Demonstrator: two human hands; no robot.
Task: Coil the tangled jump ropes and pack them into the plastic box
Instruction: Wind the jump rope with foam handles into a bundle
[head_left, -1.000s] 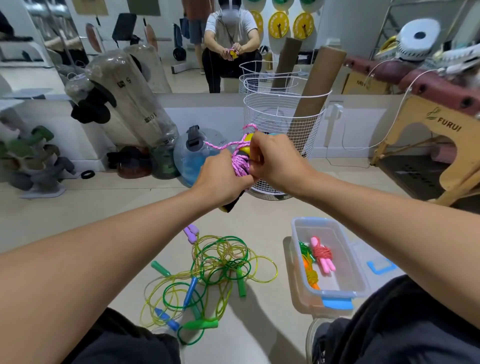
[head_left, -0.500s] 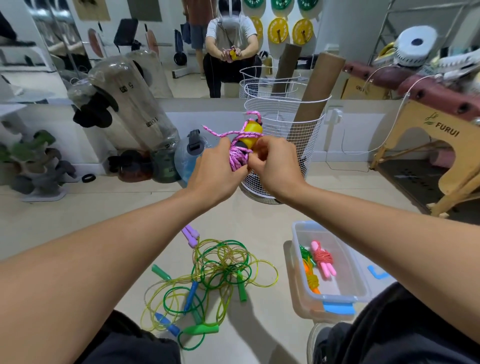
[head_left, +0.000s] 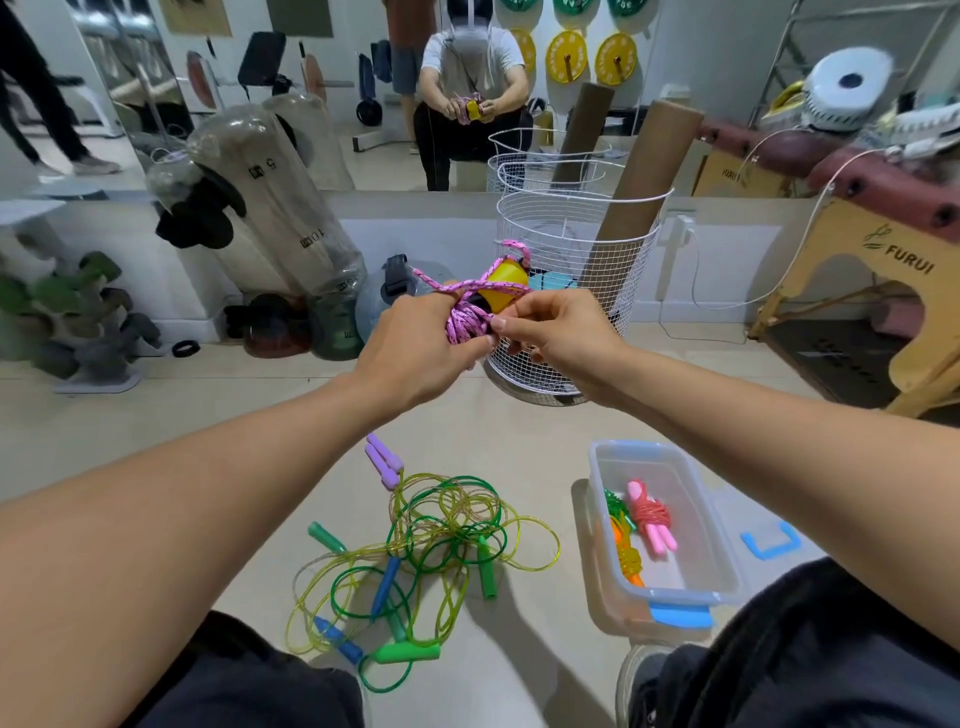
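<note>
I hold a pink braided jump rope (head_left: 466, 321) with yellow and black handles (head_left: 503, 289) at chest height, its cord wound into a bundle. My left hand (head_left: 421, 347) grips the bundle from the left. My right hand (head_left: 560, 328) pinches the cord at its right side. On the floor below lies a tangle of green and yellow ropes (head_left: 436, 540) with green, blue and purple handles. The clear plastic box (head_left: 698, 519) with blue clips stands on the floor at the right and holds coiled pink, orange and green ropes (head_left: 647, 522).
A white wire basket (head_left: 571, 249) with cardboard tubes stands just behind my hands. The box's lid (head_left: 769, 540) lies right of the box. Water bottles and a dumbbell rack (head_left: 72, 322) line the mirrored wall at left; a wooden bench (head_left: 883, 270) stands at right.
My hands have shifted as they wind the pink cord; the yellow handle now sticks out above the bundle, and my right hand has moved from covering it to pinching the cord's side.
</note>
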